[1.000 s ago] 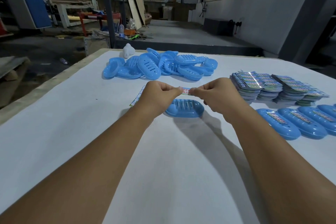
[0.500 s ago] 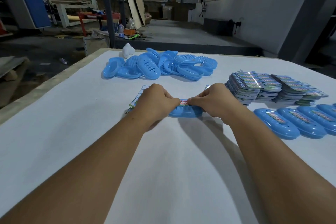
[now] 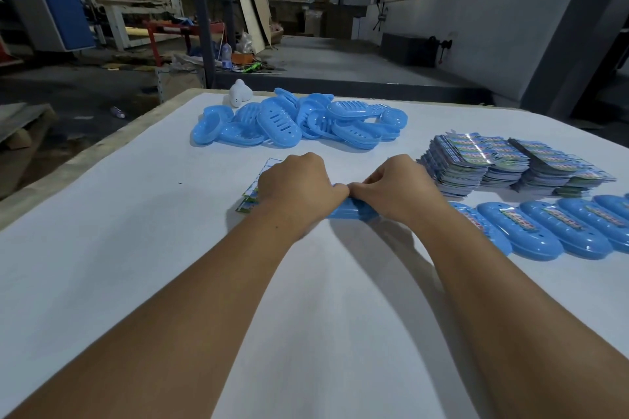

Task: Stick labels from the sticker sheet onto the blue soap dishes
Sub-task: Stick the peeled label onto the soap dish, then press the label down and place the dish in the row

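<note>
Soap dish [image 3: 350, 213] lies flat on the bench [image 3: 119, 248] directly under both hands, only its near blue edge showing between the wrists. The left hand [image 3: 299, 187] and right hand [image 3: 396, 185] are curled down onto it with thumbs meeting at its middle; the label itself is hidden under them, so I cannot tell whether either grip pinches anything or merely presses. The step looks like smoothing a label down onto the dish. Just left of the left grip, partly beneath it, lies the sticker sheet [image 3: 253, 194]. Beyond both grips sits a heap of unlabelled dishes [image 3: 292, 122]; to the right of the right grip stand stacks of sticker sheets [image 3: 493, 163], and nearer than those a row of labelled dishes [image 3: 544, 228]. The dish is probably light, stiff moulded plastic, smooth enough to skate on the bench, so it is best steadied at its two ends while the label is rubbed outward from the centre. The label is thin and floppy and will likely crease or trap air if pressed unevenly.
</note>
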Motion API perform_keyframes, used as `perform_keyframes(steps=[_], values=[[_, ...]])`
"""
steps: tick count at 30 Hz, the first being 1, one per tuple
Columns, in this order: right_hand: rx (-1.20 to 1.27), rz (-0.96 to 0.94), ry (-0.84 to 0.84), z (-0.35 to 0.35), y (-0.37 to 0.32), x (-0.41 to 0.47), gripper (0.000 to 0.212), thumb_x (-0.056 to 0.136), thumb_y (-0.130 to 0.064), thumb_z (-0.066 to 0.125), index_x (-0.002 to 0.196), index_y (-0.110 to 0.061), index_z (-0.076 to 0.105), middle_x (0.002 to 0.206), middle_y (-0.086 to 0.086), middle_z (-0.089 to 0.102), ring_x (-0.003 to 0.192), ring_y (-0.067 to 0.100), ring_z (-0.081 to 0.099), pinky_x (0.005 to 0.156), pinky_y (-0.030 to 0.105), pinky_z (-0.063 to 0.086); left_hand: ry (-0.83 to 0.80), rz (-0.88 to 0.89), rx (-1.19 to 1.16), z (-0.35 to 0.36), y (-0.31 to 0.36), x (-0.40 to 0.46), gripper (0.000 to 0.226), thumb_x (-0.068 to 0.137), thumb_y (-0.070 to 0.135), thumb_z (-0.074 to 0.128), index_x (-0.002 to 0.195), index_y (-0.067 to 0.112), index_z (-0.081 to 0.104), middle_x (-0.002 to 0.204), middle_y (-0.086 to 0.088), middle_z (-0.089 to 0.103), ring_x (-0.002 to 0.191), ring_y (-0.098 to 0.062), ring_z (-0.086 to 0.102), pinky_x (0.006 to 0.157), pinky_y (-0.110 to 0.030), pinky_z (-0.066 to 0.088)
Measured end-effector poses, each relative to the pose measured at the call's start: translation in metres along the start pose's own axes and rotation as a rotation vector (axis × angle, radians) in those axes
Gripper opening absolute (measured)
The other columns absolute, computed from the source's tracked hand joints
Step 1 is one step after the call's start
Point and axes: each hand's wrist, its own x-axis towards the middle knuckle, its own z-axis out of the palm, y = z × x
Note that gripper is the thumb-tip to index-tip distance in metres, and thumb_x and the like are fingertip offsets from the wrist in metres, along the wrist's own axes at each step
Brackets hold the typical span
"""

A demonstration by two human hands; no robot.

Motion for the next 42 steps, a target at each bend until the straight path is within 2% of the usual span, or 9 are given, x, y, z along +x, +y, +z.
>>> perform_keyframes(steps=[6, 11, 16, 22, 27, 33, 35, 38, 42], values=[[-0.06, -0.02, 0.052, 0.0, 0.001, 0.0, 0.041, 0.069, -0.058, 0.076, 0.081, -0.018, 0.071, 0.067, 0.0, 0.066, 0.073, 0.022, 0.066, 0.063, 0.032, 0.051, 0.037, 0.031, 0.098, 0.001, -0.003, -0.001, 0.038, 0.084, 0.063, 0.054, 0.091, 0.026, 0.063, 0.085, 0.003, 0.065, 0.079, -0.021, 0.059, 0.065, -0.032, 0.042], [0.053, -0.091, 0.066, -0.005, 0.006, 0.002, 0.04, 0.08, -0.056, 0.071, 0.106, -0.027, 0.063, 0.094, -0.012, 0.063, 0.097, 0.017, 0.063, 0.083, 0.034, 0.051, 0.042, -0.081, -0.097, -0.002, -0.018, 0.0, 0.047, 0.095, 0.061, 0.045, 0.076, 0.021, 0.06, 0.079, 0.0, 0.066, 0.072, -0.02, 0.058, 0.059, -0.031, 0.038], [0.028, -0.353, -0.189, -0.003, -0.005, -0.009, 0.057, 0.077, -0.046, 0.076, 0.131, -0.036, 0.062, 0.129, -0.017, 0.062, 0.119, 0.007, 0.057, 0.098, 0.027, 0.045, 0.147, -0.132, -0.139, -0.003, -0.028, 0.003, 0.046, 0.102, 0.052, 0.039, 0.079, 0.018, 0.059, 0.071, -0.001, 0.061, 0.062, -0.016, 0.054, 0.059, -0.03, 0.04], [-0.16, -0.355, -0.249, -0.016, -0.005, -0.017, 0.053, 0.078, -0.051, 0.071, 0.129, -0.046, 0.059, 0.118, -0.017, 0.059, 0.098, 0.009, 0.056, 0.084, 0.028, 0.047, 0.131, -0.13, -0.132, 0.0, -0.032, 0.005, 0.042, 0.1, 0.052, 0.044, 0.08, 0.018, 0.06, 0.073, 0.001, 0.062, 0.065, -0.018, 0.055, 0.061, -0.03, 0.041], [-0.462, -0.141, -0.249, -0.039, 0.004, -0.019, 0.041, 0.075, -0.059, 0.066, 0.091, -0.021, 0.07, 0.085, -0.005, 0.067, 0.081, 0.019, 0.063, 0.074, 0.031, 0.055, 0.119, -0.124, -0.142, 0.001, -0.032, 0.004, 0.036, 0.097, 0.051, 0.05, 0.081, 0.022, 0.062, 0.073, 0.004, 0.062, 0.073, -0.022, 0.06, 0.066, -0.031, 0.044], [-0.443, -0.026, -0.249, -0.055, 0.013, -0.021, 0.037, 0.069, -0.045, 0.075, 0.066, -0.01, 0.063, 0.06, 0.004, 0.062, 0.059, 0.025, 0.059, 0.057, 0.029, 0.046, 0.108, -0.123, -0.137, 0.001, -0.033, 0.003, 0.03, 0.095, 0.049, 0.054, 0.079, 0.024, 0.061, 0.07, 0.008, 0.058, 0.072, -0.021, 0.057, 0.065, -0.03, 0.04], [-0.455, -0.02, -0.245, -0.056, 0.013, -0.02, 0.026, 0.071, -0.033, 0.076, 0.081, -0.01, 0.068, 0.072, 0.006, 0.069, 0.067, 0.027, 0.064, 0.062, 0.03, 0.053, 0.104, -0.124, -0.137, 0.001, -0.033, 0.004, 0.029, 0.095, 0.049, 0.054, 0.08, 0.025, 0.061, 0.069, 0.01, 0.056, 0.072, -0.02, 0.056, 0.064, -0.03, 0.039], [-0.501, -0.015, -0.214, -0.06, 0.017, -0.018, 0.035, 0.082, -0.009, 0.062, 0.117, -0.01, 0.065, 0.109, 0.011, 0.068, 0.094, 0.031, 0.067, 0.085, 0.038, 0.059, 0.105, -0.125, -0.137, 0.001, -0.033, 0.004, 0.029, 0.095, 0.049, 0.054, 0.08, 0.025, 0.06, 0.068, 0.01, 0.054, 0.068, -0.017, 0.053, 0.064, -0.029, 0.037], [-0.48, -0.026, -0.213, -0.062, 0.023, -0.017, 0.041, 0.084, -0.001, 0.05, 0.122, -0.012, 0.063, 0.118, 0.011, 0.063, 0.103, 0.032, 0.064, 0.091, 0.042, 0.056, 0.097, -0.129, -0.142, 0.0, -0.034, 0.003, 0.027, 0.095, 0.048, 0.055, 0.083, 0.025, 0.063, 0.067, 0.012, 0.051, 0.068, -0.015, 0.051, 0.063, -0.029, 0.036]])
